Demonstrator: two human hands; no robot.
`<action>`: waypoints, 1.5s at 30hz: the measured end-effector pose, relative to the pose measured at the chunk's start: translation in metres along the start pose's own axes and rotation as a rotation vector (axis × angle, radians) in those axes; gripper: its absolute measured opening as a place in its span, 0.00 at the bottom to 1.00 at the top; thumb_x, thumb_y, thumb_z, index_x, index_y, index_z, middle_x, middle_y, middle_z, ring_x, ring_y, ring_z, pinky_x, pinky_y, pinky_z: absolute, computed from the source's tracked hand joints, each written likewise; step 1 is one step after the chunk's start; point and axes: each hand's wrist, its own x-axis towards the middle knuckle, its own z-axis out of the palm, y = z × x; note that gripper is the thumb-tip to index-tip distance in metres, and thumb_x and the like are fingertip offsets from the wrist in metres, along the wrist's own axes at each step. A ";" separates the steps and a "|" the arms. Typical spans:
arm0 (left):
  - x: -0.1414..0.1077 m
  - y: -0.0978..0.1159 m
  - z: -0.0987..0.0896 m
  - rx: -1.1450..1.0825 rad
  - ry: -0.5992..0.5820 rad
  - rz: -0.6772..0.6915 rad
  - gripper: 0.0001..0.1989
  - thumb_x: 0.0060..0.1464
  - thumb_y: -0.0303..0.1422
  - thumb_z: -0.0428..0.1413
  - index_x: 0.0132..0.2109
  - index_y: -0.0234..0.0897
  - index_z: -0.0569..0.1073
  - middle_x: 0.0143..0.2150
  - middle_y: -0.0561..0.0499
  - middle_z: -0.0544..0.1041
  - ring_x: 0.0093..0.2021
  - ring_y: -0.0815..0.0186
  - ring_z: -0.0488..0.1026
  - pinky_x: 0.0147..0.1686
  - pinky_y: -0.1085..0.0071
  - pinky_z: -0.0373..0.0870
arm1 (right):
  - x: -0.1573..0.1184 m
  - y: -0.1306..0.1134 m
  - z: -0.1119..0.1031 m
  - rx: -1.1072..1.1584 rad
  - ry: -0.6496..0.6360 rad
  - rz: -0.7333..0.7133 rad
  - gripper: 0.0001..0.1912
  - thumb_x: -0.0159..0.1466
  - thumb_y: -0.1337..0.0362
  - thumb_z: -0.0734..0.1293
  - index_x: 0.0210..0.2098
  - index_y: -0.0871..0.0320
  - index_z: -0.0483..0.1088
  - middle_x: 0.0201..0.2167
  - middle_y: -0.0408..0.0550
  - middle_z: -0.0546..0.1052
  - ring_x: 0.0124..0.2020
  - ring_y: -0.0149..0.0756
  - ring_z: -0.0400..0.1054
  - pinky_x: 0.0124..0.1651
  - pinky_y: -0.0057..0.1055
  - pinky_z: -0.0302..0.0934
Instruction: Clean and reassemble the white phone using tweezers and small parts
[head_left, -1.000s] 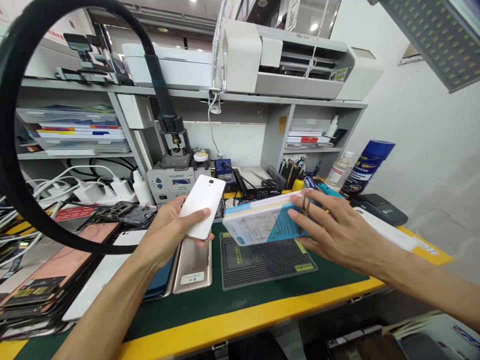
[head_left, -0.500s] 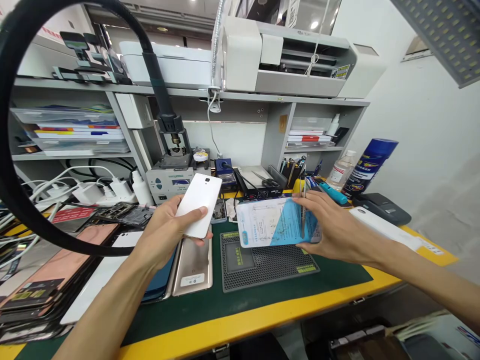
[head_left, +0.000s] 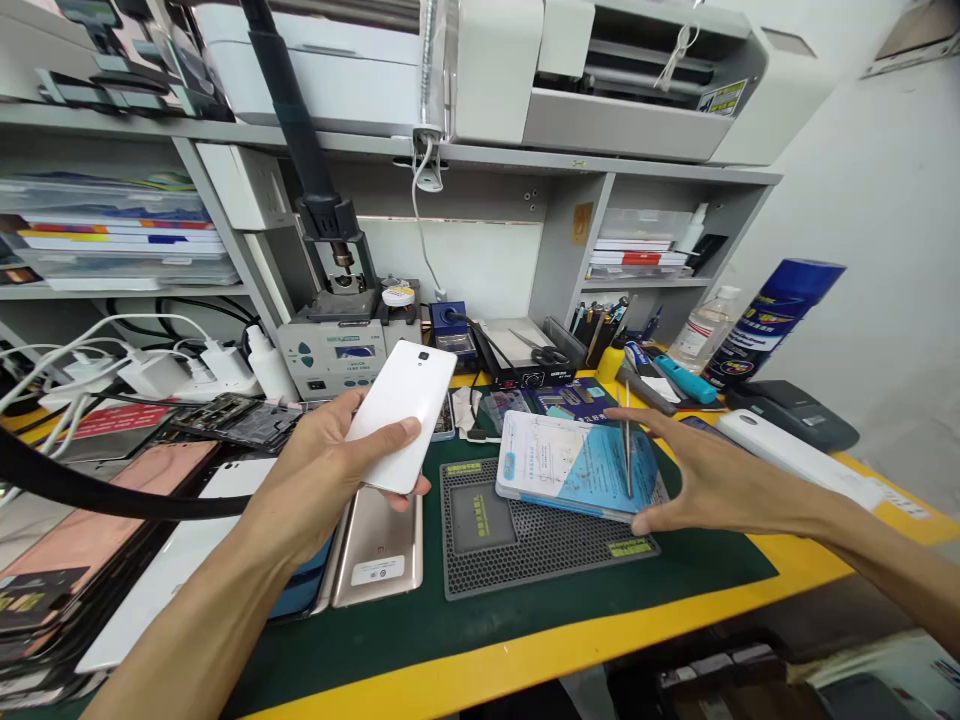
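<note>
My left hand (head_left: 352, 455) grips a white smartphone (head_left: 405, 405) by its lower half, thumb across the back, which faces up with its camera at the top. To the right, a flat blue-and-white box (head_left: 559, 455) rests on the grey honeycomb work mat (head_left: 480, 570). Metal tweezers (head_left: 628, 450) lie across the box's right part. Around the box's right end my right hand (head_left: 697, 475) is open, thumb and fingers spread apart. Its thumb tip is by the near corner and a fingertip is by the tweezers' upper end; whether they touch is unclear.
A gold phone (head_left: 382, 550) lies beneath my left hand. Stacked phones and panels (head_left: 112, 520) crowd the left. Behind stand a rework station (head_left: 337, 355), scissors (head_left: 544, 352) and a pen holder (head_left: 600, 335). A spray can (head_left: 772, 325) is at right. A black ring (head_left: 127, 498) crosses the left.
The box was held tilted up in my right hand; now it lies lower on the mat and that hand's fingers have spread. The phone stays in my left hand. The view has shifted.
</note>
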 end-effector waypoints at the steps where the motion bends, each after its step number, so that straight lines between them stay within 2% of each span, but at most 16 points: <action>1: 0.001 -0.001 0.000 -0.001 -0.004 -0.004 0.24 0.49 0.35 0.66 0.51 0.39 0.67 0.39 0.46 0.77 0.26 0.57 0.79 0.16 0.69 0.75 | -0.003 0.000 -0.003 0.005 0.035 0.001 0.56 0.49 0.41 0.74 0.69 0.50 0.47 0.64 0.57 0.64 0.55 0.63 0.68 0.46 0.53 0.71; 4: 0.002 -0.002 0.003 -0.005 -0.017 -0.015 0.23 0.49 0.35 0.65 0.51 0.38 0.68 0.37 0.47 0.77 0.26 0.57 0.79 0.16 0.69 0.75 | -0.012 -0.005 -0.010 0.043 0.198 -0.015 0.48 0.53 0.44 0.73 0.67 0.43 0.50 0.65 0.48 0.64 0.58 0.61 0.66 0.51 0.56 0.69; 7: 0.003 -0.005 0.005 -0.017 -0.030 -0.035 0.25 0.48 0.35 0.66 0.52 0.38 0.68 0.34 0.47 0.78 0.24 0.57 0.78 0.15 0.69 0.75 | -0.020 -0.025 -0.006 0.185 0.362 -0.053 0.31 0.58 0.48 0.71 0.58 0.42 0.63 0.58 0.43 0.72 0.56 0.54 0.68 0.56 0.53 0.67; 9: 0.003 -0.008 0.006 -0.025 -0.044 -0.049 0.26 0.48 0.35 0.66 0.53 0.39 0.67 0.35 0.47 0.78 0.24 0.58 0.78 0.15 0.69 0.75 | -0.023 -0.044 0.001 0.318 0.446 -0.058 0.19 0.60 0.51 0.71 0.49 0.44 0.69 0.48 0.43 0.78 0.49 0.50 0.73 0.53 0.50 0.70; 10: 0.003 -0.009 0.006 -0.029 -0.053 -0.053 0.27 0.48 0.36 0.66 0.54 0.40 0.67 0.36 0.46 0.79 0.24 0.58 0.78 0.15 0.70 0.75 | -0.024 -0.052 0.006 0.386 0.468 -0.058 0.15 0.61 0.53 0.70 0.47 0.44 0.71 0.43 0.43 0.79 0.44 0.48 0.76 0.47 0.46 0.73; 12: 0.004 -0.011 0.006 -0.037 -0.070 -0.062 0.26 0.48 0.37 0.66 0.53 0.41 0.67 0.36 0.46 0.79 0.24 0.58 0.78 0.15 0.70 0.74 | -0.023 -0.067 0.014 0.527 0.411 -0.080 0.10 0.64 0.55 0.67 0.46 0.44 0.70 0.35 0.42 0.80 0.33 0.42 0.77 0.36 0.39 0.75; 14: 0.005 -0.013 0.006 -0.047 -0.079 -0.070 0.25 0.48 0.38 0.66 0.52 0.41 0.68 0.35 0.47 0.79 0.24 0.58 0.78 0.15 0.70 0.74 | -0.017 -0.076 0.021 0.616 0.287 -0.095 0.06 0.67 0.57 0.65 0.42 0.47 0.72 0.29 0.42 0.79 0.25 0.36 0.74 0.27 0.33 0.71; 15: 0.006 -0.013 0.006 -0.052 -0.079 -0.077 0.25 0.47 0.38 0.66 0.51 0.41 0.69 0.34 0.48 0.78 0.24 0.58 0.78 0.15 0.70 0.74 | -0.013 -0.079 0.024 0.632 0.223 -0.099 0.07 0.67 0.57 0.64 0.38 0.49 0.73 0.28 0.42 0.78 0.25 0.35 0.73 0.25 0.31 0.69; 17: 0.006 -0.014 0.006 -0.059 -0.078 -0.086 0.25 0.47 0.38 0.67 0.51 0.40 0.69 0.35 0.47 0.78 0.24 0.58 0.78 0.15 0.69 0.74 | -0.004 -0.082 0.026 0.620 0.125 -0.125 0.10 0.68 0.58 0.64 0.31 0.52 0.73 0.31 0.44 0.78 0.31 0.36 0.74 0.30 0.30 0.69; 20: 0.006 -0.015 0.008 -0.067 -0.066 -0.101 0.26 0.45 0.38 0.68 0.50 0.40 0.69 0.35 0.47 0.78 0.22 0.58 0.77 0.13 0.69 0.74 | 0.009 -0.084 0.028 0.571 0.058 -0.211 0.05 0.67 0.61 0.65 0.40 0.50 0.74 0.41 0.44 0.77 0.42 0.38 0.72 0.42 0.33 0.69; 21: 0.006 -0.016 0.009 -0.068 -0.058 -0.108 0.26 0.45 0.38 0.68 0.50 0.40 0.69 0.34 0.47 0.77 0.22 0.57 0.77 0.12 0.69 0.73 | 0.012 -0.084 0.029 0.554 0.048 -0.239 0.06 0.67 0.62 0.65 0.43 0.50 0.73 0.43 0.44 0.76 0.44 0.38 0.71 0.44 0.33 0.69; 25: 0.008 -0.024 0.012 -0.028 -0.096 -0.170 0.26 0.46 0.41 0.67 0.50 0.43 0.69 0.32 0.49 0.78 0.23 0.56 0.78 0.14 0.68 0.75 | 0.016 -0.081 0.035 0.495 0.025 -0.267 0.06 0.68 0.63 0.64 0.41 0.52 0.74 0.43 0.45 0.77 0.45 0.38 0.71 0.45 0.34 0.69; 30: 0.010 -0.033 0.016 0.035 -0.160 -0.167 0.26 0.48 0.43 0.65 0.51 0.43 0.67 0.33 0.50 0.78 0.26 0.51 0.80 0.16 0.66 0.78 | 0.016 -0.076 0.045 0.511 -0.064 -0.220 0.09 0.68 0.61 0.64 0.47 0.50 0.73 0.45 0.44 0.77 0.42 0.36 0.73 0.41 0.30 0.72; 37: 0.008 -0.031 0.019 0.060 -0.171 -0.167 0.23 0.49 0.41 0.64 0.49 0.41 0.67 0.27 0.48 0.80 0.22 0.54 0.79 0.15 0.67 0.76 | 0.018 -0.079 0.043 0.477 -0.036 -0.252 0.07 0.67 0.63 0.65 0.45 0.48 0.72 0.44 0.41 0.77 0.46 0.37 0.72 0.49 0.33 0.68; 45: 0.008 -0.031 0.020 0.051 -0.185 -0.148 0.25 0.48 0.41 0.65 0.51 0.44 0.65 0.31 0.51 0.79 0.25 0.52 0.80 0.15 0.66 0.77 | 0.016 -0.078 0.044 0.450 -0.010 -0.314 0.08 0.68 0.64 0.64 0.45 0.49 0.72 0.44 0.41 0.78 0.47 0.37 0.72 0.51 0.32 0.67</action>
